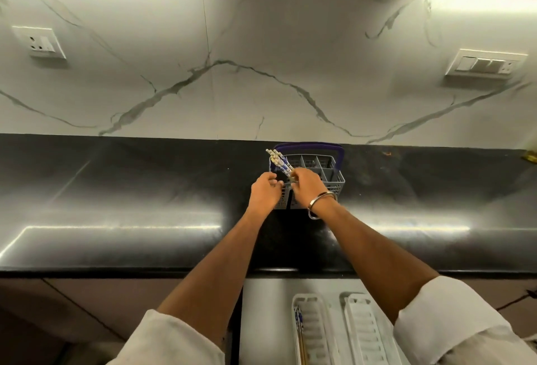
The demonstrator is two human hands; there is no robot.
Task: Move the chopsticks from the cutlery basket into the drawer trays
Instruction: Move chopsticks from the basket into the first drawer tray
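Standing upright at the back of the dark countertop (145,190), the grey cutlery basket (334,183) keeps the chopsticks (277,161) bunched in its left compartments, their patterned ends fanning up and leftward above the rim, which is likely why both hands come at it from the near side. The right hand (306,187), a metal bangle (319,205) on its wrist, has its fingers closed around the lower part of the bundle, apparently gathering several sticks at once. The left hand (266,192) rests just beside it against the basket's front left corner, fingers loosely curled and seemingly holding nothing, probably steadying the basket. Both forearms reach forward nearly straight, sleeves pushed back. Below the counter edge the open drawer shows two white trays; the left tray (315,332) already holds a few chopsticks along its left side, while the right tray (364,332) looks bare.
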